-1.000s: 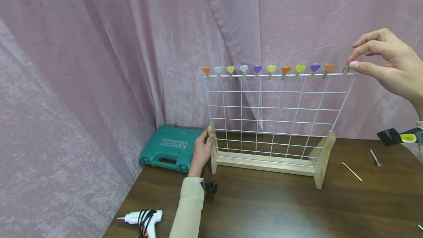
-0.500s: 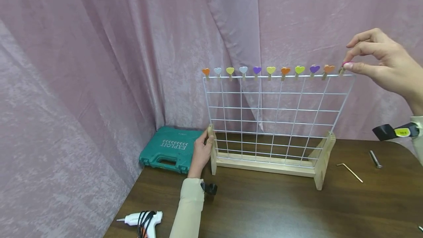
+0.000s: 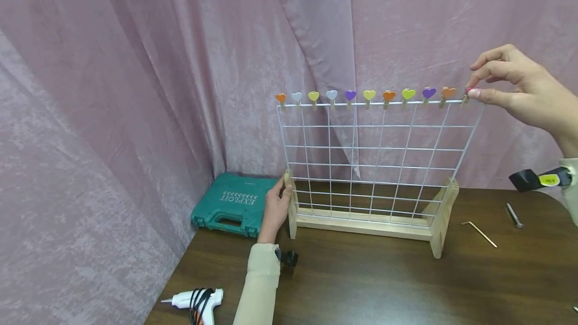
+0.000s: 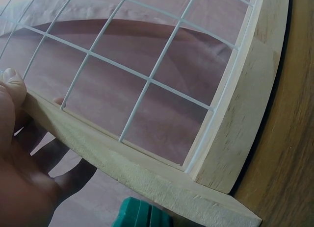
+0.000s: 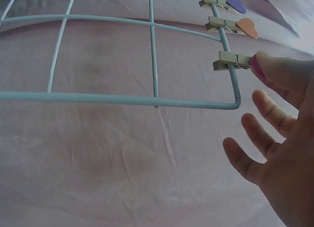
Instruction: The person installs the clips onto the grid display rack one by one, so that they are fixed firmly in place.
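Note:
A white wire grid panel (image 3: 361, 148) stands upright in a wooden stand (image 3: 361, 224). Heart-topped clothespins in several colours line its top wire, the orange clothespin (image 3: 448, 93) being the rightmost of those no hand touches. Beside it my right hand (image 3: 519, 89) pinches a pink-heart clothespin (image 5: 228, 61) between thumb and forefinger; its wooden jaws straddle the top wire near the corner in the right wrist view. The other fingers of that hand are spread. My left hand (image 3: 274, 207) grips the stand's left upright, thumb on the near side, as the left wrist view (image 4: 29, 163) also shows.
A green tool case (image 3: 235, 204) lies left of the stand. At the front left is a white glue gun (image 3: 196, 300) with a black cord wound round it. A hex key (image 3: 480, 234) and a bolt (image 3: 514, 216) lie on the table to the right. Pink curtains hang behind.
My right hand has shifted a little left along the top wire with the pink-heart clothespin, bringing it closer to the orange one. My left hand stays on the upright.

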`<state>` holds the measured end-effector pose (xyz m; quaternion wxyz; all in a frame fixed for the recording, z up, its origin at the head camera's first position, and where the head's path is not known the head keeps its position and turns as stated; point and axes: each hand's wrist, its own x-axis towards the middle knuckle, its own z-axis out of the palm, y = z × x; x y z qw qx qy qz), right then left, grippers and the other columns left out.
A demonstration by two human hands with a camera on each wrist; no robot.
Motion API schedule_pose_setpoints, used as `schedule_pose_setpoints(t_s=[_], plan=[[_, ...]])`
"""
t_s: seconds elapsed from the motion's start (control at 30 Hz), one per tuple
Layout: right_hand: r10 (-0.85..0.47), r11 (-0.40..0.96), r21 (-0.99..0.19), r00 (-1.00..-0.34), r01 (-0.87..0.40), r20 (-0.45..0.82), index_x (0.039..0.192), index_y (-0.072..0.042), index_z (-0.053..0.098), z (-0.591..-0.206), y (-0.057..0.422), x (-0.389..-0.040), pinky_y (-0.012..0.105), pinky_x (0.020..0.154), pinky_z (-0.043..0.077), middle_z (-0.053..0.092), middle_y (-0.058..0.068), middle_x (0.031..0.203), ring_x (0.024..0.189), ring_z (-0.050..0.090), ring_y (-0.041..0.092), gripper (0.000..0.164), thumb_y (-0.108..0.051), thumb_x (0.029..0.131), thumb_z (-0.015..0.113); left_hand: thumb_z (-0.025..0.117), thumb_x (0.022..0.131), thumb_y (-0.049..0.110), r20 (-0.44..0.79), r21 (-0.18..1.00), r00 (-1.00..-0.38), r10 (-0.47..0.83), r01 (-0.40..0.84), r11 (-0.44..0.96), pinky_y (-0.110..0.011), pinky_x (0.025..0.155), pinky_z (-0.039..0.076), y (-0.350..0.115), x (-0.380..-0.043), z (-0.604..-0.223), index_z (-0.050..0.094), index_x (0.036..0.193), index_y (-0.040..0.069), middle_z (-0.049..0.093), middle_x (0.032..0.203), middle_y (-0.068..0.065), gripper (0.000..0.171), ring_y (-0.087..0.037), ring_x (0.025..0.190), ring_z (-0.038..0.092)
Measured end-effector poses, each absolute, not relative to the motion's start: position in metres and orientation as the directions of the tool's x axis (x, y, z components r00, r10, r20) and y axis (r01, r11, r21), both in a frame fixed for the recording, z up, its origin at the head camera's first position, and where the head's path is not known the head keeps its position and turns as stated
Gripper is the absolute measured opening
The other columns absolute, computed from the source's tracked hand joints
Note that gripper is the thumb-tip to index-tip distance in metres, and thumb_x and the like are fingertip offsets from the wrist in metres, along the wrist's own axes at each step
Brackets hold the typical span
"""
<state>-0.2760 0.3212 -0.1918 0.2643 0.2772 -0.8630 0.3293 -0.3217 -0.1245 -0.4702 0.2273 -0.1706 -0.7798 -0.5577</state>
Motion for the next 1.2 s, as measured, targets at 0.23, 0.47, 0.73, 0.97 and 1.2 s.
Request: schedule_pose_setpoints(t_s=[0.23,0.47,0.73,0.97,1.2], plan=[[-0.288,0.625,-0.440,-0.714,-0.645,0.638,0.091,0.000,0.063,-0.194,0.320,-0.274,0.008,0.076,0.032,0.049,-0.003,0.104,0.097,0.043,0.005,0.006,0.002,0.086,0.061,0.051,0.095,0.022,0.542,0.793,-0.840,0.011,0.516,0.325,-0.039,0.092,0.045,-0.123,-0.324,-0.469,0.049,0.134,0.007,0.059,0.121,-0.012,0.042,-0.023,0.113,0.053],[-0.277,0.641,-0.457,-0.741,-0.617,0.612,0.100,-0.003,0.061,-0.198,0.317,-0.272,0.006,0.075,0.034,0.049,-0.001,0.105,0.094,0.047,0.003,0.012,-0.005,0.089,0.060,0.050,0.095,0.009,0.553,0.787,-0.833,0.021,0.530,0.315,-0.047,0.085,0.048,-0.123,-0.309,-0.452,0.048,0.132,-0.002,0.059,0.116,-0.023,0.038,-0.035,0.106,0.056],[-0.211,0.688,-0.475,-0.777,-0.549,0.593,0.127,-0.008,0.051,-0.213,0.325,-0.265,0.003,0.074,0.030,0.045,-0.012,0.115,0.094,0.043,-0.007,0.036,-0.011,0.091,0.058,0.052,0.095,0.023,0.533,0.766,-0.844,0.057,0.510,0.390,-0.039,0.094,0.043,-0.134,-0.320,-0.462,0.047,0.135,0.005,0.057,0.123,-0.016,0.044,-0.025,0.114,0.052],[-0.180,0.735,-0.424,-0.756,-0.529,0.630,0.136,-0.009,0.042,-0.232,0.336,-0.259,0.001,0.087,0.025,0.042,-0.005,0.129,0.113,0.034,-0.007,0.045,-0.010,0.093,0.054,0.055,0.094,0.020,0.436,0.804,-0.879,0.195,0.477,0.356,-0.047,0.092,0.043,-0.141,-0.325,-0.440,0.037,0.140,0.001,0.045,0.135,-0.019,0.052,-0.031,0.125,0.042],[-0.192,0.764,-0.394,-0.764,-0.510,0.616,0.145,-0.009,0.029,-0.257,0.339,-0.248,0.059,0.106,0.010,0.024,0.019,0.147,0.131,0.022,0.040,0.059,-0.011,0.091,0.053,0.055,0.091,0.043,0.377,0.751,-0.890,0.259,0.457,0.476,-0.046,0.096,0.040,-0.149,-0.327,-0.404,0.027,0.146,0.018,0.032,0.147,-0.001,0.066,-0.022,0.128,0.038]])
